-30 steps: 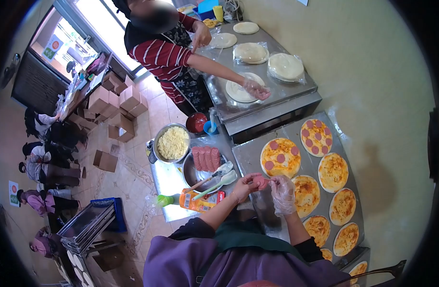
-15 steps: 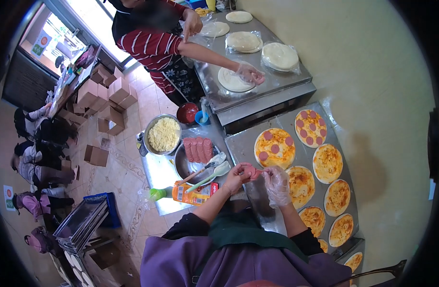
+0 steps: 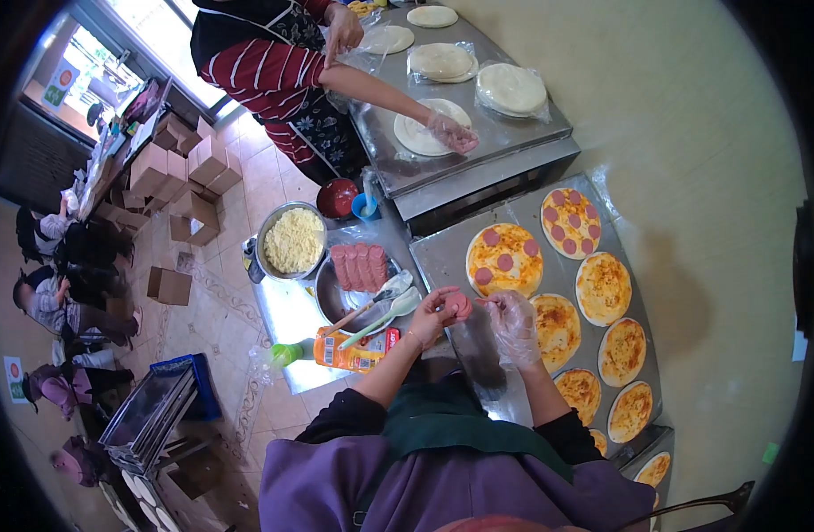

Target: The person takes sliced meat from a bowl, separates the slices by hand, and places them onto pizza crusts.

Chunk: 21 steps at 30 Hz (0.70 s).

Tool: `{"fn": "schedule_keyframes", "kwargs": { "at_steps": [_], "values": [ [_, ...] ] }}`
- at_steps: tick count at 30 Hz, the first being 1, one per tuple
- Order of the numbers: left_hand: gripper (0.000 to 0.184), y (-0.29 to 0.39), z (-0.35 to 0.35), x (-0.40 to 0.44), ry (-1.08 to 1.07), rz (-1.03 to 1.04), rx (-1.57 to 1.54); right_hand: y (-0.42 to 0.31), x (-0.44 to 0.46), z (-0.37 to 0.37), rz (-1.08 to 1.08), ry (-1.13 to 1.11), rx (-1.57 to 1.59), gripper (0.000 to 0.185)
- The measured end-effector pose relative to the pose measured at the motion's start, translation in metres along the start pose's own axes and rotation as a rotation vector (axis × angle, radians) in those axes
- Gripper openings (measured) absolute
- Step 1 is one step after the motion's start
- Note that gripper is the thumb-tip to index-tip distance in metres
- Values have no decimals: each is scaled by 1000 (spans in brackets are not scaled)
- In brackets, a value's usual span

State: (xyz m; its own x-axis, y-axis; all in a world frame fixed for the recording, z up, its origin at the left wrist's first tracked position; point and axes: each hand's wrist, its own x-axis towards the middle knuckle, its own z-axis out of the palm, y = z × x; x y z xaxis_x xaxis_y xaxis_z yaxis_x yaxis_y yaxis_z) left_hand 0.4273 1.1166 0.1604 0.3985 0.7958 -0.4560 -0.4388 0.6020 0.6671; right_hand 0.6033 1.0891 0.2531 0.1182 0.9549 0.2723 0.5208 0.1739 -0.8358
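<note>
My left hand (image 3: 432, 319), bare, grips a small stack of pink sausage slices (image 3: 457, 307). Just to its right, my right hand (image 3: 513, 328) in a clear plastic glove has its fingertips pinched on a thin pink slice (image 3: 483, 301). Both hands are over the near edge of a metal table (image 3: 478, 350). A flatbread with several sausage slices (image 3: 504, 259) lies beyond them, and another topped flatbread (image 3: 571, 223) is farther back right. Browned flatbreads without slices (image 3: 604, 290) lie to the right, one (image 3: 556, 332) partly behind my right hand.
A co-worker's gloved hand (image 3: 451, 133) is over white dough (image 3: 422, 135) on the far table (image 3: 513, 133). Left of my hands are a bowl of shredded yellow food (image 3: 292, 241), a bowl with packed pink sausages (image 3: 359, 268), spatulas (image 3: 385, 315) and an orange packet (image 3: 349, 348).
My hands have moved slightly apart, the thin slice now separated from the stack in my left hand. The whole view has shifted, with the tables lying farther left and up.
</note>
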Motion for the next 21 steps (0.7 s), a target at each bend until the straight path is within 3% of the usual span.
{"fn": "schedule_keyframes", "kwargs": {
  "at_steps": [21],
  "values": [
    [35, 1, 5, -4, -11, -17, 41, 0, -9, 1, 11, -17, -22, 5]
  ]
}}
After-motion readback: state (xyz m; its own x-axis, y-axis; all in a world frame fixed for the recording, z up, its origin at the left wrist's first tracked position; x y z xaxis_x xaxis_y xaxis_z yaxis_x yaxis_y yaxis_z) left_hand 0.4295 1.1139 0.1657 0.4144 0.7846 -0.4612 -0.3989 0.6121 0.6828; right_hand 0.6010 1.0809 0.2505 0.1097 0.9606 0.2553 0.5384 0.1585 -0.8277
